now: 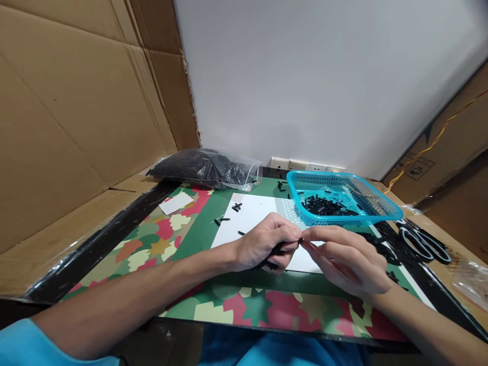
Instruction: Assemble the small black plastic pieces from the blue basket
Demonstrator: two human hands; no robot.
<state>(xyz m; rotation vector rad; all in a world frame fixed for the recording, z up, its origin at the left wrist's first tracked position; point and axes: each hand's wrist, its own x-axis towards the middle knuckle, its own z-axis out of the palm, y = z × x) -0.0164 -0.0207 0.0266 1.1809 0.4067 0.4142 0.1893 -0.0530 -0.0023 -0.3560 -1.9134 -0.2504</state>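
Observation:
Several black pieces (275, 251) are gripped in my left hand (269, 243), with its fingers curled round them and its thumb pointing right. The fingertips of my right hand (348, 256) pinch the tip of a small black piece (301, 240) at my left thumb and forefinger, so the two hands meet there. Both hands are above a white sheet (247, 216) on the green patterned mat. Small loose black pieces (237, 207) lie on the sheet, left of the hands. Most of what my left hand holds is hidden by its fingers.
A blue basket (345, 219) with many black pieces stands at the back right. Scissors (423, 244) lie right of it. A clear bag (208, 168) of black material rests at the back left. Cardboard walls flank both sides, and sockets (297, 165) line the back wall.

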